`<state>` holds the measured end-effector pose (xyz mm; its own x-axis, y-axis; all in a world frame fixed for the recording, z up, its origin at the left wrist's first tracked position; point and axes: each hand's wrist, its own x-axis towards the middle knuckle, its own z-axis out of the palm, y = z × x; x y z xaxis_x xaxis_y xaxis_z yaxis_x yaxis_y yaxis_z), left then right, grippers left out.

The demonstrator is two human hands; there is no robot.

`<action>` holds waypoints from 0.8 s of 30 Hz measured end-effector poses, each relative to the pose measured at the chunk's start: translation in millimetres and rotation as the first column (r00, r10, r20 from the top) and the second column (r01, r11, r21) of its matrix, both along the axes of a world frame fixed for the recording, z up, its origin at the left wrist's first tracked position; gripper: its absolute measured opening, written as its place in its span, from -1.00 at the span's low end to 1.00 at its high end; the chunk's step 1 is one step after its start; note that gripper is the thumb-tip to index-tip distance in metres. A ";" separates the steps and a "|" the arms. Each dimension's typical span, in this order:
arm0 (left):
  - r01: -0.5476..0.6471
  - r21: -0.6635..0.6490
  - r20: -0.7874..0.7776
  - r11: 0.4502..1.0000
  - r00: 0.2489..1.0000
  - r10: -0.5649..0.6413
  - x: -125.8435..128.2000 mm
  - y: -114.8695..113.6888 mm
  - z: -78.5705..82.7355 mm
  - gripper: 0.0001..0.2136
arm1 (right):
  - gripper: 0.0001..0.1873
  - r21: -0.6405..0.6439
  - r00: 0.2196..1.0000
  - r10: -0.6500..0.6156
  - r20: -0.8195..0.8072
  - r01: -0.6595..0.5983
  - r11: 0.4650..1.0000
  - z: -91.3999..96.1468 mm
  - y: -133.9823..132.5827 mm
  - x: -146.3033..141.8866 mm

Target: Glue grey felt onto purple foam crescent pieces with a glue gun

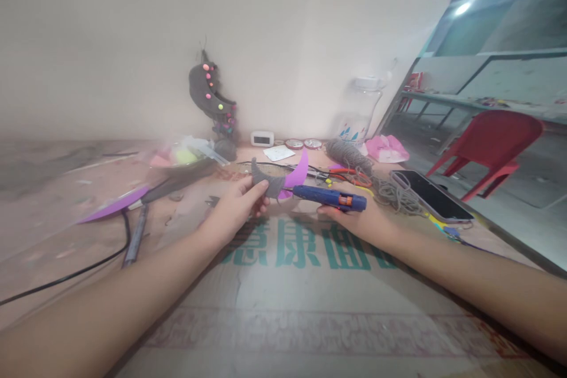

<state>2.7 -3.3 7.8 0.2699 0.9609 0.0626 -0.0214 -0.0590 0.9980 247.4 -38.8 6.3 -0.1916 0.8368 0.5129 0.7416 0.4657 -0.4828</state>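
Between the fingers of my left hand (243,204) is a purple crescent (297,175), its left part wrapped in grey yarn (271,182) and its right tip bare. My right hand (354,218) grips a blue hot glue gun (323,196) with an orange part showing at its rear. The glue gun's nozzle points left and meets the crescent at the edge of the wrapped yarn; whether it touches is too small to tell. Both hands are above the printed board on the table.
A grey yarn ball (349,156) with loose strands lies at the right, beside a phone (432,196). Orange-handled pliers (354,176) rest behind the glue gun. Another purple crescent (117,204) lies left. A decorated dark crescent (208,91) hangs on the wall. A red chair (491,142) stands right.
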 end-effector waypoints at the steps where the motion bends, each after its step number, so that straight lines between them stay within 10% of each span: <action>1: -0.001 -0.001 0.000 1.000 1.000 0.001 0.0 -0.1 0.1 -0.73 | -0.72 0.000 1.000 -0.007 -0.010 0.007 1.000 -0.9 0.7 0.6; 24: 0.016 0.042 -0.044 0.999 0.999 -0.014 1.4 -2.3 1.3 -0.72 | -0.71 -0.078 0.946 -0.108 -0.306 0.088 0.993 9.2 10.9 1.3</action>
<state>4.1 -5.6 9.2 0.2879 0.9534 0.0906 0.0213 -0.1010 0.9947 248.7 -27.9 15.5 0.0527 0.8758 0.4797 0.5917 0.3596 -0.7215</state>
